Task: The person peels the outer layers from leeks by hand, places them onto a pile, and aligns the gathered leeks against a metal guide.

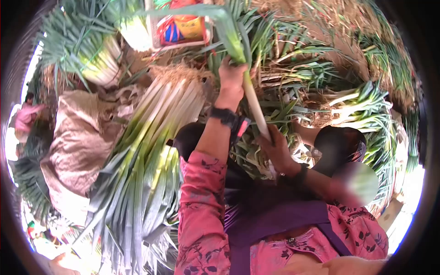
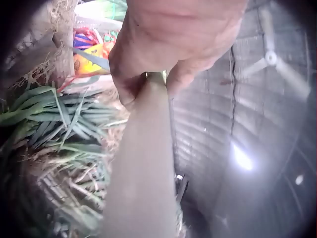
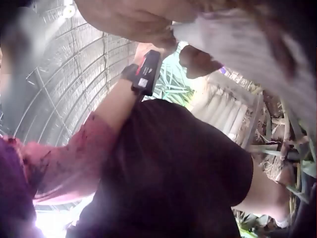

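Observation:
One long leek (image 1: 255, 103) slants across the middle of the head view, its green leaves bent over to the left at the top. My left hand (image 1: 232, 79) grips it where the white stalk turns green. Lower down, my right hand (image 1: 279, 153) holds the white stalk close to its bottom end. In the left wrist view the thumb and fingers of the left hand (image 2: 178, 42) pinch the pale stalk (image 2: 141, 168) from both sides. The right wrist view has the right hand (image 3: 131, 20) at the top, beside a blurred whitish length of leek (image 3: 242, 44).
A big pile of leeks (image 1: 151, 123) lies to the left, roots away from me. Beyond it are a crumpled sack (image 1: 80, 142), tied bundles (image 1: 98, 59) and a crate (image 1: 208, 36) holding colourful packets. More leeks (image 1: 357, 107) lie at right; loose leaves and stalks (image 1: 293, 73) cover the ground ahead.

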A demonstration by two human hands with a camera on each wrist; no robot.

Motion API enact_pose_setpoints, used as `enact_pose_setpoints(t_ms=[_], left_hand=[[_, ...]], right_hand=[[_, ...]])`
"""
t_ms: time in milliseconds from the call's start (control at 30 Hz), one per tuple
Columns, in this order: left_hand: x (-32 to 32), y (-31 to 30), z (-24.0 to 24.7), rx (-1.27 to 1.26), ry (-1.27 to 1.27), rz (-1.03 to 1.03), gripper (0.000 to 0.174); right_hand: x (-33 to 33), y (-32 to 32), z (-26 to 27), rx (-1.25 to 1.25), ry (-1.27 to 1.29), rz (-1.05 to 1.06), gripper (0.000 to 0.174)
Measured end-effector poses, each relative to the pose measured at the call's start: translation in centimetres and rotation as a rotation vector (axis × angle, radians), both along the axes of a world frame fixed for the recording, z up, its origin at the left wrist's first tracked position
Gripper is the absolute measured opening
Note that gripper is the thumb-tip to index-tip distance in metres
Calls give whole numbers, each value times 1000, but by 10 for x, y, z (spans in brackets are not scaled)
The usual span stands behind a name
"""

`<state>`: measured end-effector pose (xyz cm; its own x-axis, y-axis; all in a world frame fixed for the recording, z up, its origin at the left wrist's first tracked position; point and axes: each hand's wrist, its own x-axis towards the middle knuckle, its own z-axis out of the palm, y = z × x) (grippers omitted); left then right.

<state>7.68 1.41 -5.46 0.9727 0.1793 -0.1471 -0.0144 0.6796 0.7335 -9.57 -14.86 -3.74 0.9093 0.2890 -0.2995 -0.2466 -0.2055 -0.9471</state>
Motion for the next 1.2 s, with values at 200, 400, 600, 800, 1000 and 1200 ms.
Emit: enact_pose_setpoints(t_ms=[200,400,600,800,1000,1200], left_hand=[[-57,120,101,332,-159,293,31],[-207,204,214,470,-265,731,39],[-319,150,135,560,336,824,50],[-340,125,97,324,719,309,49],[-285,166,127,1463,490,59,58],[-289,203,78,2080,341,-666,93]], right_hand=[[64,51,29,-51,-756,291,34],[148,162,74,49,-1215,491,33],[162,228,16,62,-1154,1063,19],[172,213,-57,-292,-1310,1157,31],[194,201,-62,-280,-1320,1078,10],[190,194,-68,-343,-1271,1043,9]])
